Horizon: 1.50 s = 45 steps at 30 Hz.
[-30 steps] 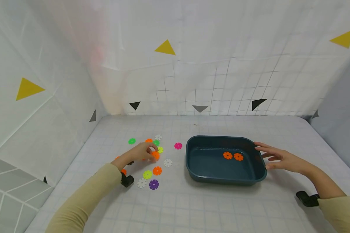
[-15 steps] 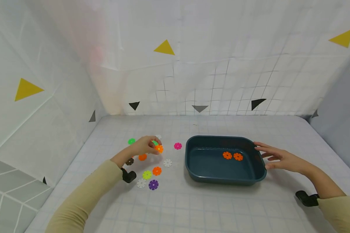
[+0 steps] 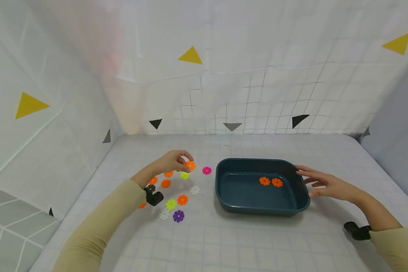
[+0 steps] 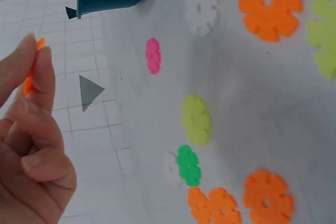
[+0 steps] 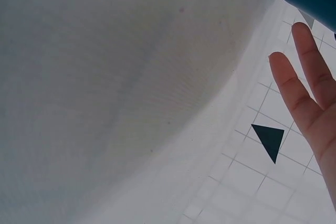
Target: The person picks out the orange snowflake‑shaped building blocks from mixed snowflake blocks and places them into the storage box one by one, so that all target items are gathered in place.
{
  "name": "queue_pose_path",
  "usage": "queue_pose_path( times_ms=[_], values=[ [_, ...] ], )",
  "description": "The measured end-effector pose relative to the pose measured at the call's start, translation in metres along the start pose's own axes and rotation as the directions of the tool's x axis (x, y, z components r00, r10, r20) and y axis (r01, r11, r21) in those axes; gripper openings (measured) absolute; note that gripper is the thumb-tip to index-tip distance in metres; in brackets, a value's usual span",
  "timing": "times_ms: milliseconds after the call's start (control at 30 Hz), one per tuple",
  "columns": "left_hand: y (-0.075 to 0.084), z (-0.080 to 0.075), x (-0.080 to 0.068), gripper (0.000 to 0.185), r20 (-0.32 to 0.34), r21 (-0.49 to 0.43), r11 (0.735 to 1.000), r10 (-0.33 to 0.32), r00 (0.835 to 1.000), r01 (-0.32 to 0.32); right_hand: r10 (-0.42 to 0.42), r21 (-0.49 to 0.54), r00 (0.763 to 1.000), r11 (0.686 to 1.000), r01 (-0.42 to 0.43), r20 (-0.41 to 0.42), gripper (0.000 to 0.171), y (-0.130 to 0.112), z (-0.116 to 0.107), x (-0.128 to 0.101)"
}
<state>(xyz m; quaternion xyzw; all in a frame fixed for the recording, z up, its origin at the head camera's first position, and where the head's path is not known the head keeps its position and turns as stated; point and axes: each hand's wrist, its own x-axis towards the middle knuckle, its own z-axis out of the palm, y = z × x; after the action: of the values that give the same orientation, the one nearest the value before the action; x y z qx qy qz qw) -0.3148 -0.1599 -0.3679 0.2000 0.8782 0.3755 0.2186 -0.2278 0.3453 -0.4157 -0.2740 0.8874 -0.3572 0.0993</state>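
Note:
My left hand [image 3: 174, 161] pinches an orange notched plastic disc [image 3: 190, 165] between thumb and fingertips, raised above the table. The left wrist view shows that disc edge-on between the fingertips. Below and around the hand lie more notched discs: a pink one [image 3: 206, 170], a yellow-green one [image 3: 185, 175], a white one [image 3: 195, 190] and several orange ones. To the right stands a dark teal tub [image 3: 258, 210] with two orange discs [image 3: 270, 182] on its floor. My right hand [image 3: 333, 187] has its fingers spread and relaxed at the tub's right rim.
Nearer the front lie a purple disc [image 3: 178, 216], another white disc [image 3: 164, 214], and a second yellow-green disc [image 3: 171, 204]. A dark brown disc [image 3: 151, 188] sits beside my left wrist. White sheeting with triangle markers rises behind and beside the table [image 3: 244, 245].
My left hand has lifted the orange disc and moved it away from me and slightly right, uncovering discs beneath. The right hand and the tub have stayed in place.

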Motion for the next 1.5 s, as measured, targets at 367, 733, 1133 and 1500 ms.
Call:
queue_pose_path(
  times_ms=[367,733,1133,1500],
  values=[
    [0.026,0.009,0.013,0.034,0.024,-0.017,0.999,0.049,0.998,-0.049,0.001,0.006,1.000,1.000,-0.001,-0.010,0.063,-0.001,0.002,0.000],
    [0.048,0.019,0.024,0.034,0.031,-0.025,0.995,0.099,0.995,-0.098,-0.002,-0.002,1.000,1.000,0.002,-0.010,0.063,0.001,0.001,0.000],
    [0.058,0.031,0.030,0.036,0.034,-0.106,0.988,0.121,0.992,-0.116,-0.013,0.018,1.000,1.000,0.013,-0.005,0.063,-0.001,0.001,-0.001],
    [0.070,0.036,0.037,0.036,0.054,-0.115,0.984,0.145,0.988,-0.138,-0.016,0.019,1.000,1.000,0.016,-0.003,0.062,0.002,0.002,-0.001]
  ],
)
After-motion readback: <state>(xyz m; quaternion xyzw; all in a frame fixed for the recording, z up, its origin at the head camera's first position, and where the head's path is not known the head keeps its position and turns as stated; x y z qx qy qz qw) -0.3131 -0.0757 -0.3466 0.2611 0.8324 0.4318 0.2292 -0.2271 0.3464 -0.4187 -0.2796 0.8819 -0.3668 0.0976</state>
